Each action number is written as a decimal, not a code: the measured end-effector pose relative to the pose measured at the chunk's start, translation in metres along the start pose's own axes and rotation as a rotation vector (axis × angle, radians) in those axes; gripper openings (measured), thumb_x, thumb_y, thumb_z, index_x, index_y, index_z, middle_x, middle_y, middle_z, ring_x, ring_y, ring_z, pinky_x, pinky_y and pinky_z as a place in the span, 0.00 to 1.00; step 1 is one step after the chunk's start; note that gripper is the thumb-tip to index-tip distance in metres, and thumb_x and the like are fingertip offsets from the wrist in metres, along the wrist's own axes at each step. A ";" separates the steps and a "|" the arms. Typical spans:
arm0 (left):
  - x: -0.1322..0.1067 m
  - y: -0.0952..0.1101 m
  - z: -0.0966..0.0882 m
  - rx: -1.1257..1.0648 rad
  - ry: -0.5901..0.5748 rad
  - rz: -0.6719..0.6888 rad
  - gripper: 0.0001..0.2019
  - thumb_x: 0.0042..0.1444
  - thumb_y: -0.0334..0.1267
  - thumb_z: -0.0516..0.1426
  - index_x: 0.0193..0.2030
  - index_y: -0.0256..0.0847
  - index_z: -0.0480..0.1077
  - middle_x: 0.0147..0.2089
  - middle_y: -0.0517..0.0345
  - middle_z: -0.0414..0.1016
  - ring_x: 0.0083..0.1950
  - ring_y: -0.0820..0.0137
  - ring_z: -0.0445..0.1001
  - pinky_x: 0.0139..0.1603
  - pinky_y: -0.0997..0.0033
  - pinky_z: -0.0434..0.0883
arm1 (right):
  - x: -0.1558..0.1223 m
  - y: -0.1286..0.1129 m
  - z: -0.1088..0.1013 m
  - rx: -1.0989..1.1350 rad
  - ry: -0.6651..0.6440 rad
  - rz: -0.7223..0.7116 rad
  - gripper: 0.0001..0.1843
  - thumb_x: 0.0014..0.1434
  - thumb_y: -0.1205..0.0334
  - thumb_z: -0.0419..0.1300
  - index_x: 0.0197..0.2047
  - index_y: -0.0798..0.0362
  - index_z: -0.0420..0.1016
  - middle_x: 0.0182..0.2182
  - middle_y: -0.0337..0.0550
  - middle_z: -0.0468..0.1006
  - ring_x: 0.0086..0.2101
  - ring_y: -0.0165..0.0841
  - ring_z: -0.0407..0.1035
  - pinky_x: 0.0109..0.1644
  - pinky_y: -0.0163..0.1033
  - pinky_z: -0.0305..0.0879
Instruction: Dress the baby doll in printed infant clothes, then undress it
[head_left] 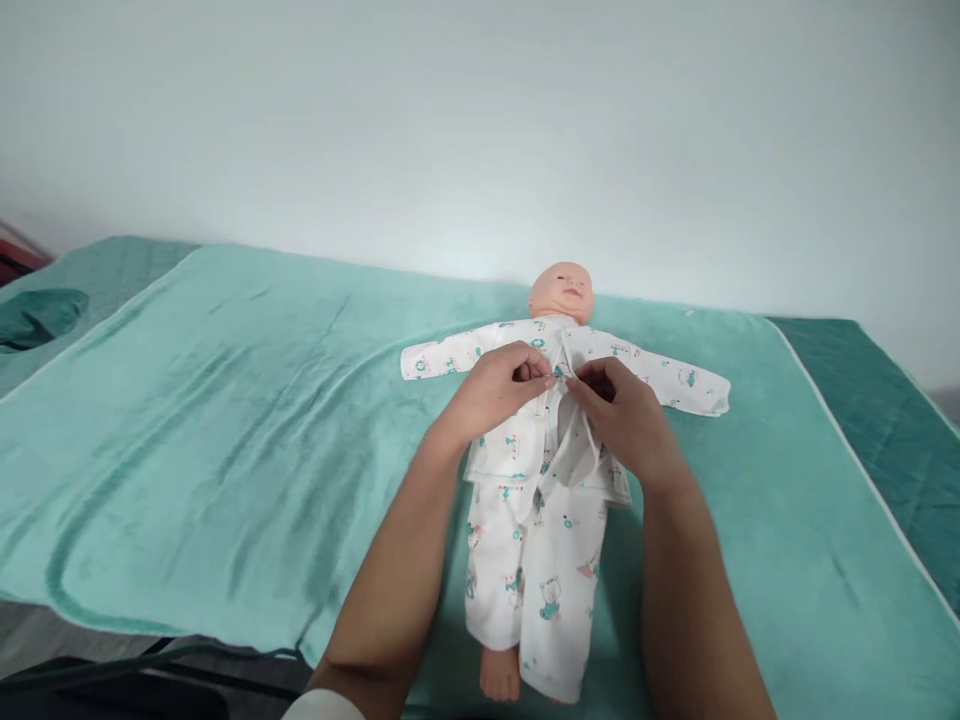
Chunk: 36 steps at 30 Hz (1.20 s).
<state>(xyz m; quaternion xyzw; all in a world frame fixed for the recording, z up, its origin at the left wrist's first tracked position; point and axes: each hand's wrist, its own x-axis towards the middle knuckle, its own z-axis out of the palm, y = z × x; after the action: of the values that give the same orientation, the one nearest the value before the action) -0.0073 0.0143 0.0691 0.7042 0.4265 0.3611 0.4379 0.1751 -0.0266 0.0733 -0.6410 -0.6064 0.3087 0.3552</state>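
A baby doll (562, 292) lies on its back, arms spread, in a white printed top (506, 445) and matching trousers (559, 590). Over its chest, my left hand (510, 385) pinches the front edge of the top. My right hand (619, 405) pinches the opposite edge close beside it, thumb and fingertips together. Between the hands the top's front is partly parted, and the loose flap hangs in folds below. Whatever small fastening lies between my fingertips is too small to make out. One bare foot (500, 674) sticks out of a trouser leg.
A light green blanket (225, 430) with creases covers the bed under the doll. Darker green quilted bedding (862, 400) shows at the right. A pale wall (480, 130) rises behind. Dark bars (150, 665) stand at the lower left, by the bed's near edge.
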 end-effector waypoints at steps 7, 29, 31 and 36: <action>0.003 -0.003 0.002 -0.091 0.052 -0.074 0.07 0.57 0.41 0.61 0.34 0.40 0.73 0.30 0.62 0.71 0.30 0.76 0.64 0.32 0.73 0.62 | 0.003 -0.001 -0.006 -0.013 -0.002 0.066 0.11 0.60 0.52 0.60 0.35 0.50 0.75 0.26 0.37 0.75 0.28 0.31 0.66 0.32 0.37 0.59; 0.001 0.015 0.020 -0.403 0.148 -0.162 0.05 0.54 0.38 0.63 0.33 0.39 0.78 0.29 0.59 0.75 0.32 0.74 0.71 0.33 0.74 0.65 | 0.001 0.004 0.009 0.564 0.080 0.086 0.15 0.52 0.51 0.70 0.39 0.52 0.80 0.32 0.40 0.77 0.30 0.28 0.68 0.31 0.32 0.64; 0.002 0.013 0.019 -0.403 0.141 -0.177 0.06 0.54 0.39 0.63 0.34 0.39 0.78 0.29 0.59 0.75 0.31 0.74 0.71 0.31 0.74 0.64 | 0.002 0.007 0.008 0.568 0.054 0.095 0.16 0.52 0.51 0.70 0.40 0.51 0.81 0.33 0.40 0.77 0.31 0.29 0.69 0.30 0.32 0.65; 0.003 0.008 0.019 -0.432 0.147 -0.160 0.07 0.52 0.40 0.65 0.34 0.39 0.78 0.28 0.59 0.74 0.30 0.75 0.69 0.30 0.74 0.63 | 0.002 0.009 0.005 0.556 0.006 0.110 0.16 0.51 0.52 0.70 0.42 0.50 0.81 0.33 0.40 0.78 0.30 0.29 0.69 0.27 0.32 0.65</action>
<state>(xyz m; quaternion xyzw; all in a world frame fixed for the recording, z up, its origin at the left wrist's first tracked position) 0.0130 0.0094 0.0698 0.5300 0.4246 0.4582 0.5734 0.1760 -0.0243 0.0629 -0.5517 -0.4619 0.4801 0.5017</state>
